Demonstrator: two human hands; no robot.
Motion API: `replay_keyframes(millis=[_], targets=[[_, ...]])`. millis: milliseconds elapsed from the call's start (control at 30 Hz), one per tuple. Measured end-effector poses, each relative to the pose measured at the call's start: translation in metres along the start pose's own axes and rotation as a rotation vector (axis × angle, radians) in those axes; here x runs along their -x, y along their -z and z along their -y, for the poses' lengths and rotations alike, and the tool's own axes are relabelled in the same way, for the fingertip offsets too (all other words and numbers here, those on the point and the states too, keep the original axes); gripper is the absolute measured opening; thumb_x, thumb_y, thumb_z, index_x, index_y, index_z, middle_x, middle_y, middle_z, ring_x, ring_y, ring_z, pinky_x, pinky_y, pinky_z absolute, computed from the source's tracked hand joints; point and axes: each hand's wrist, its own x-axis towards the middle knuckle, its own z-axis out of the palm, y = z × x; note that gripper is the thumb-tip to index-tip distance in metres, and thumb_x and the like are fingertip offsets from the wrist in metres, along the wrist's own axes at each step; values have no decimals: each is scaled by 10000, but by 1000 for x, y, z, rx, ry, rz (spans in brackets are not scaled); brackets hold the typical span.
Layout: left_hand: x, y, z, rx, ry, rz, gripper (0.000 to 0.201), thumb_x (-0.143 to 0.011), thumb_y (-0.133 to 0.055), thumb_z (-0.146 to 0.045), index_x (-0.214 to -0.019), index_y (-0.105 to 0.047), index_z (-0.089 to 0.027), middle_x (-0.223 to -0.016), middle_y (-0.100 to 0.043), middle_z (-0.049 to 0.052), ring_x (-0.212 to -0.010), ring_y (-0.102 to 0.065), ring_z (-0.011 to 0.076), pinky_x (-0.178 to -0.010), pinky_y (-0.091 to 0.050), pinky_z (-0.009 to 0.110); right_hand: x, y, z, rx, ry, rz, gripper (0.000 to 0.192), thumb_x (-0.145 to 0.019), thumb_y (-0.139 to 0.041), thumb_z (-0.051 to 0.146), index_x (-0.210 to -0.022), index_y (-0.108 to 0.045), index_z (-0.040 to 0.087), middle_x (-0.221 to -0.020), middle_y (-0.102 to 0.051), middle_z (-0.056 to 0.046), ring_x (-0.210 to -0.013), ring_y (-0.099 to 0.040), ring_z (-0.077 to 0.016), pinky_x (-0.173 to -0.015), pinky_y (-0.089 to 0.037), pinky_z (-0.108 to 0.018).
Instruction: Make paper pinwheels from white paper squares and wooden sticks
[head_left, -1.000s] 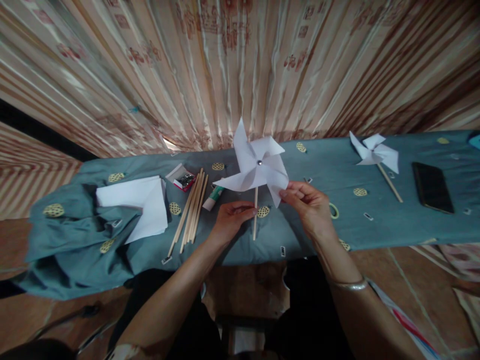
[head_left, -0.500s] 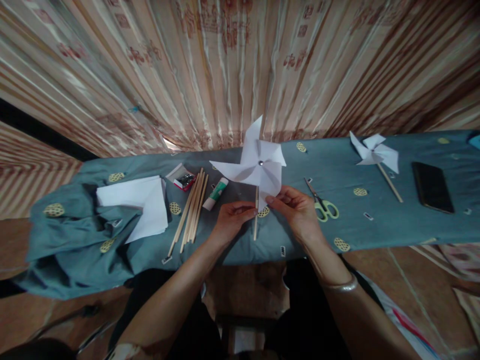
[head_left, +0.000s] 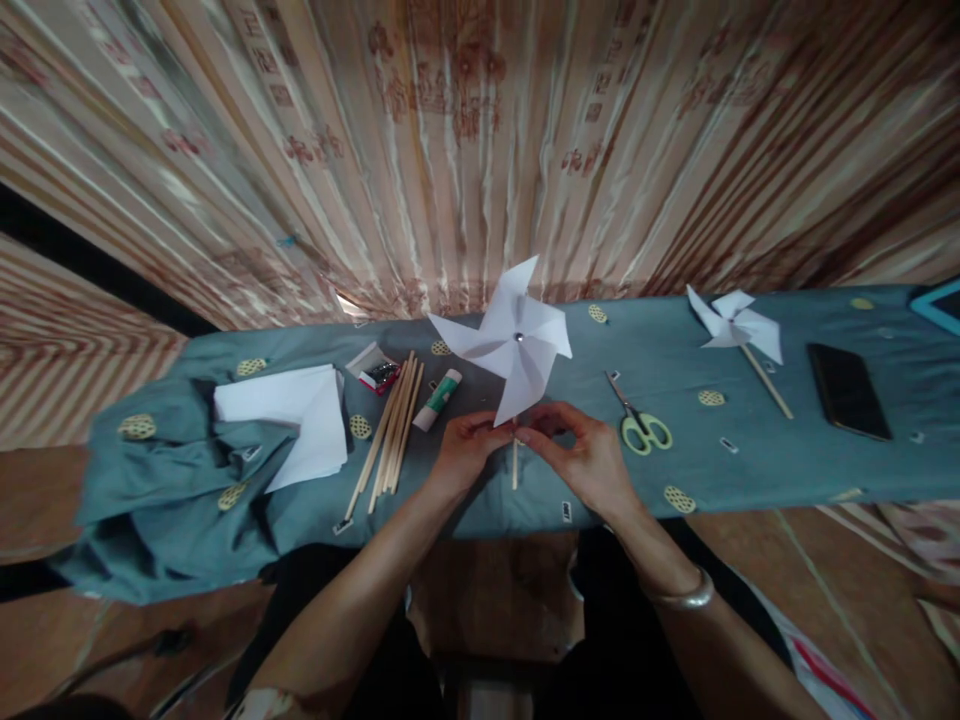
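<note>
A white paper pinwheel [head_left: 517, 338] with a silver pin at its centre stands upright on a thin wooden stick [head_left: 515, 468] in front of me. My left hand [head_left: 466, 452] is closed, thumb and fingers pinching the stick just below the paper blades. From the other side my right hand [head_left: 581, 448] pinches the same stick at about the same height, its thumb and forefinger meeting there. The lower blade hides the upper part of the stick. Green-handled scissors [head_left: 641, 420] lie right of my right hand, and a glue stick [head_left: 438, 400] lies left of my left hand.
A bundle of wooden sticks [head_left: 388, 435] lies beside an open small box of pins [head_left: 377, 372]. Folded white paper sheets [head_left: 322, 425] rest farther left. On the right are a second pinwheel [head_left: 739, 325], a black phone [head_left: 849, 390] and a blue-edged device [head_left: 939, 303]. A curtain [head_left: 480, 150] hangs behind.
The pinwheel's blades have turned slightly. My right hand has left the lower paper blade and now pinches the stick beside my left hand. The view has shifted a little.
</note>
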Motion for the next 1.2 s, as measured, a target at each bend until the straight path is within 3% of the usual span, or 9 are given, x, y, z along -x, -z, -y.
replay_keyframes(millis=[100,233,400,567,700,833,1033,1200], targets=[[1,-1,-1,18,-14,-5,337,-482,-917,-410,-673,-778,-170,-679,-722,25,-669,-610,146,-708,-474,274,8,-3,-2,-19,-14,75,250,-762,-770,459,-858,-734,231,-766,-763,-29,-712,-715,-201,-672,-554,-312],[2,-5,-2,72,2,-16,399,-447,-930,-431,-694,-777,-157,-698,-728,34,-665,-623,149,-708,-485,281,14,-14,-4,-232,-74,138,276,-706,-796,490,-781,-739,230,-725,-769,-18,-675,-731,-208,-652,-578,-314],[6,-11,-3,115,46,-26,455,-410,-938,-452,-705,-771,-148,-665,-716,26,-628,-616,138,-674,-485,272,15,-17,-4,-321,-108,96,313,-659,-814,518,-716,-732,221,-648,-750,-10,-617,-701,-187,-619,-561,-298],[14,-11,-7,70,13,-23,407,-480,-918,-399,-782,-785,-161,-812,-755,53,-728,-641,151,-711,-483,268,11,1,-10,-288,-100,0,370,-650,-794,570,-715,-720,214,-617,-734,-12,-550,-645,-152,-568,-502,-266],[19,-11,-11,26,7,2,327,-535,-890,-344,-798,-790,-177,-809,-754,46,-744,-639,144,-709,-466,251,-4,38,-24,-96,-103,-96,483,-644,-736,669,-725,-715,193,-613,-726,-21,-514,-602,-134,-542,-473,-259],[24,-12,-11,24,29,23,298,-525,-889,-328,-766,-790,-183,-759,-747,39,-711,-633,138,-685,-463,243,-26,101,-42,114,-134,-223,542,-625,-696,722,-673,-695,182,-592,-700,-30,-495,-555,-130,-493,-406,-255],[27,-9,-9,-39,12,39,273,-561,-865,-328,-776,-795,-175,-768,-751,52,-719,-629,148,-680,-467,247,-36,193,-70,454,-300,-364,304,-689,-730,477,-571,-662,205,-543,-678,-51,-556,-608,-188,-552,-406,-299],[26,-1,-7,-123,3,25,311,-558,-850,-346,-803,-796,-163,-777,-751,55,-735,-625,160,-696,-465,261,-39,225,-99,718,-440,-354,232,-716,-730,306,-523,-641,214,-541,-651,-66,-616,-642,-251,-592,-407,-343]])
